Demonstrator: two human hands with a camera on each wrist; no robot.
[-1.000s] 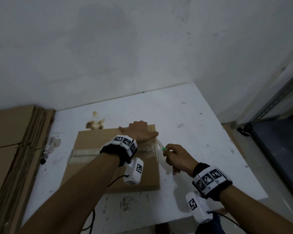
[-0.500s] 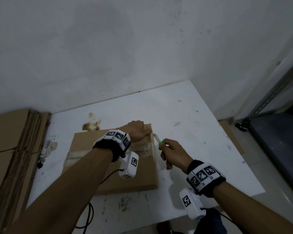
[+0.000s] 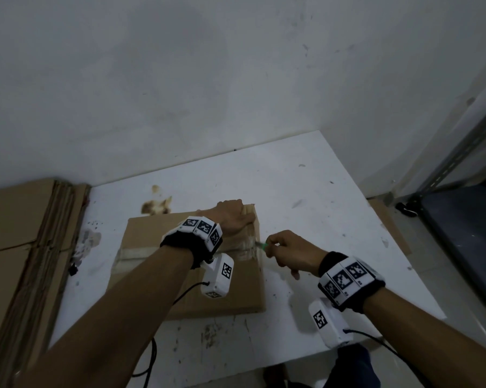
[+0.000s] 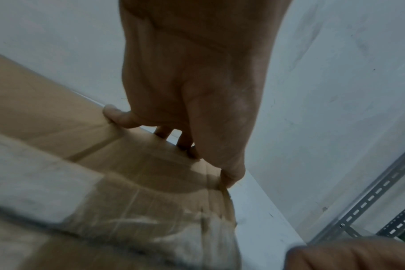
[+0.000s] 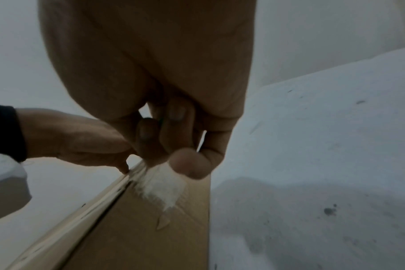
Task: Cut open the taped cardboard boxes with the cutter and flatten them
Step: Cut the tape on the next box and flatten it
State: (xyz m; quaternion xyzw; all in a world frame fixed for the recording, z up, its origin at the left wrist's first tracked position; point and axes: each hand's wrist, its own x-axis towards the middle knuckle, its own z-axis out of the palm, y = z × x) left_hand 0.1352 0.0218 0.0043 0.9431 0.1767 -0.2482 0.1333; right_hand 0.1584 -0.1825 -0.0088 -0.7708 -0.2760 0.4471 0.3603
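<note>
no readable text, labels or numbers appear anywhere.

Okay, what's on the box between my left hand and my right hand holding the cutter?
In the head view, only the clear tape strip on the cardboard box separates the left hand from the right hand; the cutter meets it.

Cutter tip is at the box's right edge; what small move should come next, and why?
Probably draw the cutter leftward along the tape. The right hand holds its tip at the taped seam's right end, the tape looks uncut, and the left hand steadies the box.
</note>
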